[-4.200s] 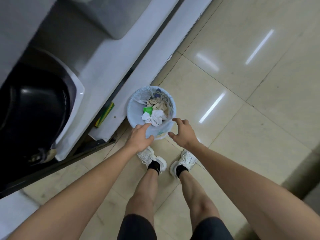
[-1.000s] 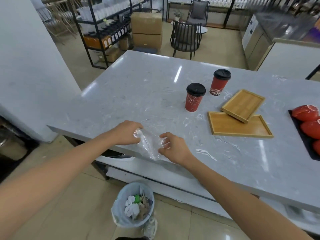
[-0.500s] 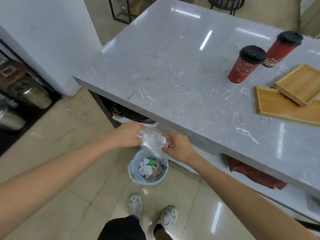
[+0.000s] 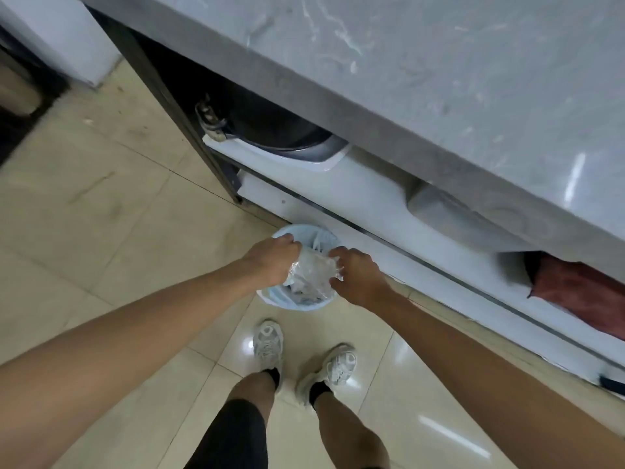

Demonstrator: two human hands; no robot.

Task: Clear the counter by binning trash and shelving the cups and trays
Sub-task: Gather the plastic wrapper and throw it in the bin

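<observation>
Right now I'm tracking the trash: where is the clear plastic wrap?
Low centre of the head view, the plastic wrap is held between left hand and right hand, over the blue bin.

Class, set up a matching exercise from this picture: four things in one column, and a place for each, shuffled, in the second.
Things:
1. clear plastic wrap
2. bin
3. dark red cloth
4. black pot

Places:
A. on the floor in front of the shoes
B. on the low shelf at far right
C. held between both hands
D. under the counter's left end

Pairs: 1-C, 2-A, 3-B, 4-D
</observation>
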